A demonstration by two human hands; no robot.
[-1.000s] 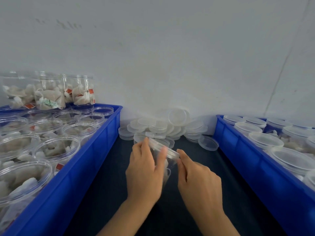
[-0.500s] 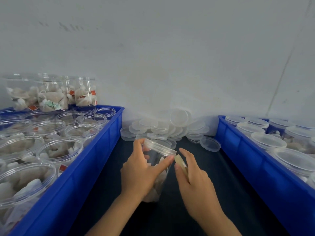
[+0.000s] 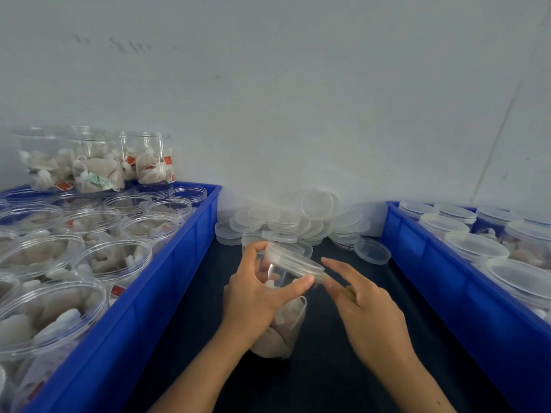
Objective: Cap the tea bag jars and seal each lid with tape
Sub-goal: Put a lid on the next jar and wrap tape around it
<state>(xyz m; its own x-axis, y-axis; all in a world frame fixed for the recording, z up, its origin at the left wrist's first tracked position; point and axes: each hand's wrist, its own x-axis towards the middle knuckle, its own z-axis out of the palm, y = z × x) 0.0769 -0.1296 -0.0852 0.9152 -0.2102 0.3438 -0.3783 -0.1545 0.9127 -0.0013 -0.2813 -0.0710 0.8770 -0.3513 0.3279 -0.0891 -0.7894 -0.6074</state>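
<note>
We log: clear round plastic jar of tea bags [image 3: 278,320], translucent lid [image 3: 293,260] on; left hand [image 3: 256,296] grips it; right hand [image 3: 368,314], fingers loosely extended, alongside the lid.

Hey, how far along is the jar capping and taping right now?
Done: the right bin holds capped jars. In hand: the left hand grips a tea bag jar with its lid on; the right hand is at the rim, tape not discernible. Left: the left bin is full of open jars, and loose lids wait.
</note>
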